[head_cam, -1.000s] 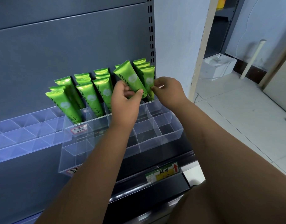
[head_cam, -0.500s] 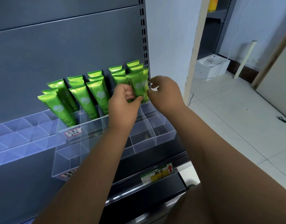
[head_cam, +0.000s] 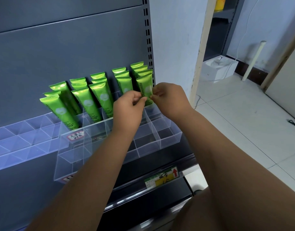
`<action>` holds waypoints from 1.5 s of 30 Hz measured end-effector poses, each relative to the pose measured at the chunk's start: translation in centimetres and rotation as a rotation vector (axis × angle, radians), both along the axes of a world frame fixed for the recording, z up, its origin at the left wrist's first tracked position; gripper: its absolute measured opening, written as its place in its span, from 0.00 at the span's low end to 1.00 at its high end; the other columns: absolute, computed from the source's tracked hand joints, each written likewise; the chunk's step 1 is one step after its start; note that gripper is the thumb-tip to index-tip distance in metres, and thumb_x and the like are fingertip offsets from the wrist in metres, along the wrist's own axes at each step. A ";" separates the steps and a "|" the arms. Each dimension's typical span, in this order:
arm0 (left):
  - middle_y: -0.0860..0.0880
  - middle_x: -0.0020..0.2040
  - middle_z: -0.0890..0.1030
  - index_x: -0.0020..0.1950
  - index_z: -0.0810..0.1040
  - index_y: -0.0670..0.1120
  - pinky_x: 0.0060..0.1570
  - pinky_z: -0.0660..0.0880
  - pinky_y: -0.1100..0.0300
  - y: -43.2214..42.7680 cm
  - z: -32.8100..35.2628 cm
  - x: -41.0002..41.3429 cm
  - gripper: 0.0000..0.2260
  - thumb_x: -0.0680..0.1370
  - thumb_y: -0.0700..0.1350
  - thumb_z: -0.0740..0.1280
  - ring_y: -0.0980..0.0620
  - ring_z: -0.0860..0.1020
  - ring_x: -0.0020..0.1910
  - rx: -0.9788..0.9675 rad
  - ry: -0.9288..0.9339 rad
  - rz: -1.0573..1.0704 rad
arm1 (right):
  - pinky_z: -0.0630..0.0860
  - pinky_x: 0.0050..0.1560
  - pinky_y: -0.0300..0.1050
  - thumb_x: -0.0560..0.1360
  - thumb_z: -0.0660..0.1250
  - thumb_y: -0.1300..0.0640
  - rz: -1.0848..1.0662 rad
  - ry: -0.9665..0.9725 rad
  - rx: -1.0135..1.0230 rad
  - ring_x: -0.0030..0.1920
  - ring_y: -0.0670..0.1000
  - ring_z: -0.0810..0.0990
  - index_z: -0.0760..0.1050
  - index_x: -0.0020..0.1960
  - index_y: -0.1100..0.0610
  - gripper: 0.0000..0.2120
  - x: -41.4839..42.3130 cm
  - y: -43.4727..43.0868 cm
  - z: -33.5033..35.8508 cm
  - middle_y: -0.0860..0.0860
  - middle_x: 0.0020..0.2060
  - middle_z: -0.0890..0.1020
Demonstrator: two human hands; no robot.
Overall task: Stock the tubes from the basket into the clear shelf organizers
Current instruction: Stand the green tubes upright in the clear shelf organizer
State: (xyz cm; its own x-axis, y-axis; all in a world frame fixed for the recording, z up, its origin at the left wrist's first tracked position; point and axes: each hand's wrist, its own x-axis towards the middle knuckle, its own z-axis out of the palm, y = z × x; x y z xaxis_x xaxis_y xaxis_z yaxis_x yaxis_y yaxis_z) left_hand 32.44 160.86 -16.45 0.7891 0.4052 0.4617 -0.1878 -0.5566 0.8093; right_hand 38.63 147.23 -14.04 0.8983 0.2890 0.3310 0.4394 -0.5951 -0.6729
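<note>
- The back rows of the organizer (head_cam: 168, 135) already hold green tubes (head_cam: 96, 97). They stand upright with a small lean, in five columns.
- Its front rows have no tubes, and the second organizer (head_cam: 18, 139) to the left has none either, so I judge that much of the work is left.
- The basket is not in view, so I cannot tell how many tubes wait there.
- One tube (head_cam: 145, 85) stands at the front of the rightmost column. Its lower end is hidden behind the fingers, so I cannot tell if it is fully seated.
- The left hand (head_cam: 128, 109) and the right hand (head_cam: 171, 100) meet at this tube, with both forearms reaching forward.
- The grip of each hand is a pinch on the lower part of the tube, one on each edge.
</note>
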 end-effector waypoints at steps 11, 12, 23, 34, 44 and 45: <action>0.51 0.53 0.86 0.67 0.80 0.44 0.58 0.78 0.62 -0.2 0.5 -0.2 0.17 0.78 0.42 0.73 0.58 0.83 0.52 -0.054 0.085 -0.005 | 0.79 0.48 0.50 0.75 0.71 0.55 -0.028 -0.024 -0.064 0.44 0.54 0.81 0.83 0.47 0.59 0.07 0.4 0.0 -0.3 0.54 0.42 0.85; 0.50 0.53 0.86 0.67 0.80 0.44 0.59 0.78 0.62 -0.2 0.6 -0.2 0.18 0.78 0.42 0.73 0.59 0.83 0.53 -0.058 0.087 -0.006 | 0.79 0.49 0.51 0.75 0.71 0.55 -0.029 -0.020 -0.062 0.45 0.55 0.82 0.83 0.47 0.60 0.08 0.4 -0.1 -0.3 0.55 0.42 0.85; 0.57 0.51 0.83 0.71 0.77 0.46 0.53 0.73 0.77 -0.3 0.6 -0.1 0.20 0.79 0.42 0.71 0.66 0.80 0.51 -0.069 0.110 -0.035 | 0.73 0.46 0.43 0.75 0.70 0.56 -0.066 -0.009 -0.025 0.46 0.52 0.78 0.84 0.51 0.59 0.09 0.4 0.2 -0.5 0.54 0.49 0.82; 0.50 0.57 0.85 0.68 0.79 0.45 0.62 0.77 0.59 -0.2 0.6 -0.3 0.17 0.79 0.42 0.72 0.58 0.82 0.56 -0.059 0.103 -0.027 | 0.77 0.53 0.47 0.75 0.69 0.57 -0.069 -0.015 -0.072 0.53 0.53 0.80 0.82 0.56 0.58 0.11 0.2 0.1 -0.2 0.53 0.52 0.83; 0.49 0.47 0.85 0.60 0.83 0.41 0.52 0.81 0.53 -0.6 0.4 -0.8 0.10 0.79 0.40 0.68 0.53 0.82 0.47 0.098 -0.097 0.069 | 0.78 0.54 0.46 0.74 0.69 0.57 -0.092 0.101 -0.120 0.53 0.54 0.81 0.80 0.61 0.59 0.16 -1.3 -0.9 0.6 0.53 0.55 0.83; 0.47 0.45 0.84 0.57 0.84 0.41 0.49 0.81 0.50 -0.7 0.4 -0.8 0.09 0.80 0.40 0.68 0.51 0.82 0.45 0.157 -0.146 0.082 | 0.76 0.54 0.44 0.75 0.69 0.57 -0.110 0.121 -0.131 0.55 0.54 0.80 0.78 0.64 0.59 0.19 -1.8 -1.1 0.8 0.54 0.58 0.82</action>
